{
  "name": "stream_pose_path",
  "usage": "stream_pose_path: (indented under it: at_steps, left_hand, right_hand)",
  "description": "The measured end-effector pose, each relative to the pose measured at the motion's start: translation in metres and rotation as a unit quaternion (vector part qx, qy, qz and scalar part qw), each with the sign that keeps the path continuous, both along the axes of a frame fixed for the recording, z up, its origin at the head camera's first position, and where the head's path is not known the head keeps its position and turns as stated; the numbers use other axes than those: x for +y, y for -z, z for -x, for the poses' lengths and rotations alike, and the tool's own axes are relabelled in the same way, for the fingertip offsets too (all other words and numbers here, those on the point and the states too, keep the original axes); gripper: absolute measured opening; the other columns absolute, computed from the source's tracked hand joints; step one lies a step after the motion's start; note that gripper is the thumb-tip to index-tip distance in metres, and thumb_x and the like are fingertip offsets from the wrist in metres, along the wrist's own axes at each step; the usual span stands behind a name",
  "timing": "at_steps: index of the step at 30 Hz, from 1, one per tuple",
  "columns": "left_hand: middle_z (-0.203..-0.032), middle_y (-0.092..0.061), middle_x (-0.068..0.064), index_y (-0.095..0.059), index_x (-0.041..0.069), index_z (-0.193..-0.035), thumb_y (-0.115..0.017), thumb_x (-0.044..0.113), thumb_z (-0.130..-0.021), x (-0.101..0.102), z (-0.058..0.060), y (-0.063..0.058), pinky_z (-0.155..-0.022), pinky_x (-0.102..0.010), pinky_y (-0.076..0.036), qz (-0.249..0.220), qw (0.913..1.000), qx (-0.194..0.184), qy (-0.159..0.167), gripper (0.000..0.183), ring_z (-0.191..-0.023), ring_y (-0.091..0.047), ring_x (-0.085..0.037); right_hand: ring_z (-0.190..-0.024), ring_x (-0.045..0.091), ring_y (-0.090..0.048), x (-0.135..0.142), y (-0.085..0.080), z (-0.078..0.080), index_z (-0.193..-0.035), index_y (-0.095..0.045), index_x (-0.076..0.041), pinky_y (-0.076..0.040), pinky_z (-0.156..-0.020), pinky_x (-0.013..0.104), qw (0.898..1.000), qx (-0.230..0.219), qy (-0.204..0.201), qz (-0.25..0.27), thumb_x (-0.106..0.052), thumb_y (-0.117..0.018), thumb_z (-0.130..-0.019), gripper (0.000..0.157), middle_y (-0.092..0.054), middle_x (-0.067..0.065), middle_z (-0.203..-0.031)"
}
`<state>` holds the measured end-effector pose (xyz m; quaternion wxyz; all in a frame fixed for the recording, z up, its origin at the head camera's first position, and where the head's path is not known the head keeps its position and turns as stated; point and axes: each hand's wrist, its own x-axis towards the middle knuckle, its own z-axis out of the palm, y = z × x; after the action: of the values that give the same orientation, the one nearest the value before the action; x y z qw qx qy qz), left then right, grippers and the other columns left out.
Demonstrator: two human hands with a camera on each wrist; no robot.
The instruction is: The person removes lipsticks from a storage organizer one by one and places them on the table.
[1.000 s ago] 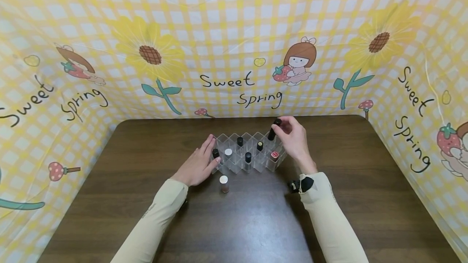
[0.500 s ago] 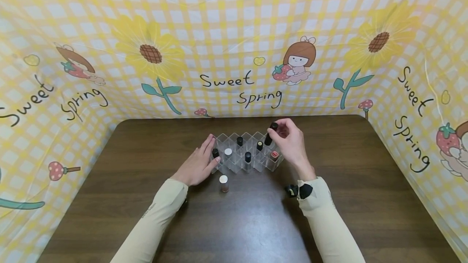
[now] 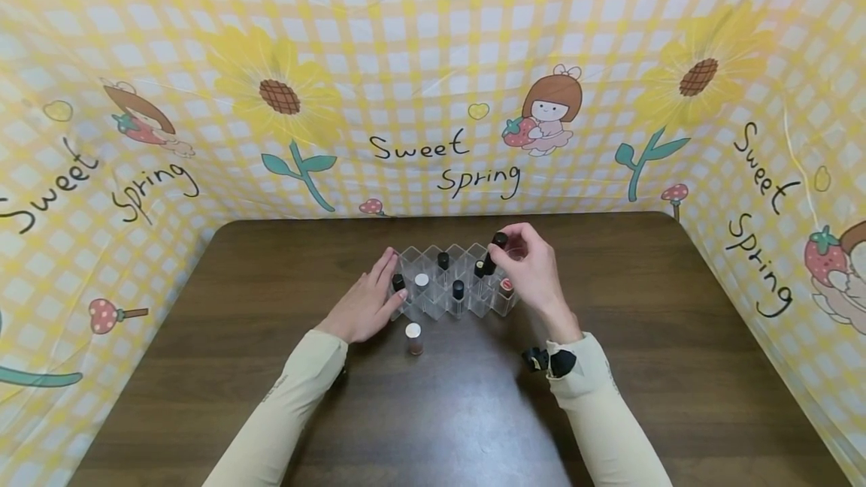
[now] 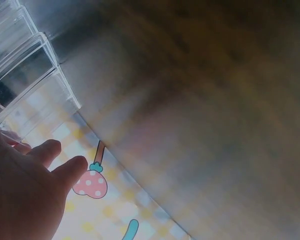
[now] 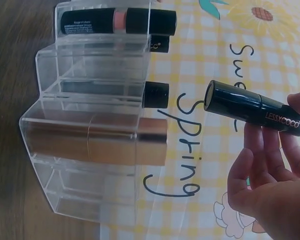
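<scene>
A clear acrylic lipstick holder (image 3: 413, 255) with diamond-shaped slots stands near the middle of the table. My right hand (image 3: 539, 270) pinches a black lipstick (image 5: 257, 107), lettered LESSYCOCO, between thumb and fingers. It is held tilted above the holder's right end, apart from the holder in the right wrist view. My left hand (image 3: 360, 308) rests with extended fingers along the holder's left end, its thumb beside a black-capped tube (image 3: 398, 282). In the holder also stand a white-capped tube (image 3: 422, 281), a red-topped tube (image 3: 507, 288) and several black-capped ones.
A white-capped tube with a brownish body (image 3: 415, 342) stands on the dark wooden table (image 3: 433, 412), in front of the holder. Behind and at both sides hangs a yellow checked cloth (image 3: 406, 81). A rose-gold tube (image 5: 100, 140) shows inside the holder.
My right hand has moved left and slightly nearer to me, carrying the black lipstick from the holder's back right corner to over its right part. My left hand stays in place.
</scene>
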<state>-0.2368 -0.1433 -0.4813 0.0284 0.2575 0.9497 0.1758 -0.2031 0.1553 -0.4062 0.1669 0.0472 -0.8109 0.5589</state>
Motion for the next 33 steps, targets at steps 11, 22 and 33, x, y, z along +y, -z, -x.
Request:
stream_pose_path:
  at_steps: [11,22,33]
  left_hand:
    - [-0.164,-0.002,-0.009,-0.009,0.006,-0.156,-0.025,0.054,-0.102,-0.0009,-0.0004,-0.0012,-0.117,-0.056,-0.022,0.003,1.0000,0.000,0.005,0.073,-0.150,-0.014,-0.026]
    - [-0.165,-0.003,-0.008,-0.009,0.007,-0.156,-0.023,0.055,-0.102,-0.0003,-0.0008,-0.0032,-0.118,-0.054,-0.022,0.021,0.9997,0.007,0.000,0.074,-0.151,-0.011,-0.025]
    - [-0.165,-0.002,-0.007,-0.009,0.007,-0.156,-0.022,0.057,-0.101,-0.0002,-0.0004,-0.0024,-0.118,-0.054,-0.022,0.019,0.9998,0.005,-0.001,0.075,-0.151,-0.010,-0.024]
  right_hand:
    - [-0.085,0.019,-0.061,-0.0057,0.0000,-0.0049,-0.102,-0.062,-0.007,-0.053,-0.075,0.028,1.000,0.002,-0.012,0.002,-0.014,-0.072,-0.086,0.020,-0.063,0.009,-0.090]
    - [-0.084,0.019,-0.061,-0.0080,-0.0004,-0.0062,-0.100,-0.063,-0.005,-0.053,-0.080,0.035,0.999,0.028,-0.028,-0.010,-0.011,-0.072,-0.085,0.019,-0.064,0.010,-0.089]
    - [-0.085,0.019,-0.061,-0.0089,-0.0005,-0.0102,-0.102,-0.066,-0.007,-0.053,-0.081,0.036,0.998,0.027,-0.049,-0.029,-0.012,-0.072,-0.085,0.019,-0.065,0.009,-0.093]
